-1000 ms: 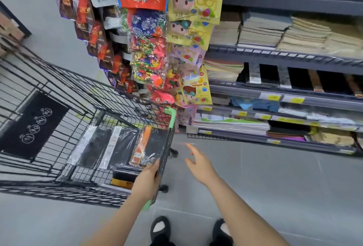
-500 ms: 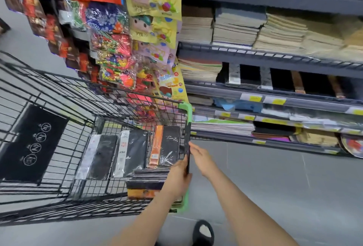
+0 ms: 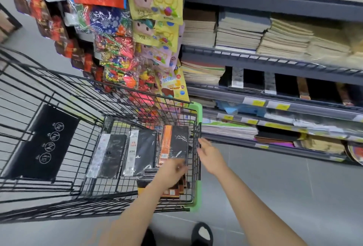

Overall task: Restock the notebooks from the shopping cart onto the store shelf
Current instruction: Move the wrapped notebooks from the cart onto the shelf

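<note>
A black wire shopping cart [image 3: 59, 92] with green corner guards stands to my left. On its floor lie wrapped black notebooks: two with white bands [image 3: 112, 155] [image 3: 143, 149] and one with an orange band [image 3: 173, 141]. A further stack [image 3: 169, 191] sits nearer me. My left hand [image 3: 172, 169] is inside the cart, fingers down over that stack and the orange-banded notebook; it is blurred and its grip is hidden. My right hand [image 3: 211, 155] is outside the cart with fingers spread against its right wire side. The store shelf [image 3: 275, 63] holds stacked notebooks at right.
Hanging packets of toys and balloons [image 3: 117, 49] crowd the shelf end above the cart. The middle shelf row [image 3: 253, 82] has dark gaps between dividers. Lower shelves hold coloured pads [image 3: 229, 127]. Grey floor lies to the right; my shoe [image 3: 202, 234] shows below.
My left hand left the cart's near rim and went down inside onto the notebooks. My right hand moved up along the cart's right side. The view shifted closer to the shelf.
</note>
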A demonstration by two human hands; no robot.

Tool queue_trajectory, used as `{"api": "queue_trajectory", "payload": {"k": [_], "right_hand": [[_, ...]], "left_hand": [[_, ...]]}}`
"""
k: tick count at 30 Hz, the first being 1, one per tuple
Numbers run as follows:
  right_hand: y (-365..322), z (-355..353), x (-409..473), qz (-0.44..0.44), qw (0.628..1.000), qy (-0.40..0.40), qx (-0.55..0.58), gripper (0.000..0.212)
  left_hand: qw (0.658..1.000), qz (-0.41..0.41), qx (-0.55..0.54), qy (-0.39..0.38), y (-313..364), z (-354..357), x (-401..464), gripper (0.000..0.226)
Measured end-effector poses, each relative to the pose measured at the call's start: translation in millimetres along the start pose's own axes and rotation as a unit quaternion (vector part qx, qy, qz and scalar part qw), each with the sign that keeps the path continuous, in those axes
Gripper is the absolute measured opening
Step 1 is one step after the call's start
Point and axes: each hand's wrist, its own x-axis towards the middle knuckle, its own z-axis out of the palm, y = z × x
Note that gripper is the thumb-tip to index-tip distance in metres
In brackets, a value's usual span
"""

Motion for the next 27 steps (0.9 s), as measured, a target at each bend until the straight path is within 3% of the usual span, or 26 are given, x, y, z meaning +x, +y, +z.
{"api": "queue_trajectory", "payload": {"k": [3,7,10,17,22,25,27], "right_hand": [[-32.0,23.4,1.0,-0.069,0.995,0.069,-0.012,0.052],[-80.1,82.6,21.1,-0.104,0.994,0.035,-0.006,0.054],[-99.7,133.8,46.3,-0.077,0.997,0.007,0.011,0.056],[-96.6,241.5,101.0,-0.004,0.999,-0.035,0.005,0.054],[-79.4,271.5,122.5,0.026,0.999,-0.040,-0.027,0.054],[-74.8,277.1,126.7,0.025,0.999,-0.034,-0.028,0.056],[-74.4,277.6,127.4,0.026,0.999,-0.032,-0.025,0.057]], "left_hand": [[0.996,-0.078,-0.022,0.048,-56.8,-64.0,-4.2,0.042],[0.983,-0.142,-0.037,0.106,-145.8,-137.1,-4.1,0.047],[0.983,-0.157,-0.037,0.090,-203.8,-165.2,6.0,0.051],[0.966,-0.229,0.091,0.075,-336.7,-163.8,54.4,0.080],[0.956,-0.273,0.074,0.077,-387.8,-133.2,78.8,0.104],[0.944,-0.297,0.066,0.125,-382.9,-127.4,78.7,0.104],[0.927,-0.340,0.046,0.151,-380.1,-130.6,80.5,0.088]]}}
